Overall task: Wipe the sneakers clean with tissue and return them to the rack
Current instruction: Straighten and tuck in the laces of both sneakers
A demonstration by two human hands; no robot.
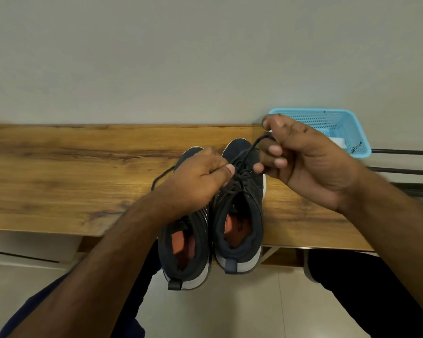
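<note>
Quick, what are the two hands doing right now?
Left hand: closed, fingers pinching the lace of the right sneaker.
Right hand: closed, fingers pulling the same lace's other end.

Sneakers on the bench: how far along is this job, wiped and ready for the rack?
Done: cannot tell whether they are wiped; no tissue is in either hand. In hand: both sneakers sit on the wooden bench while the left hand and right hand work the right shoe's lace. Left: returning both to the rack.

Two dark sneakers [237, 211] with orange insoles, side by side, toes toward wall; heels overhanging the edge
</note>
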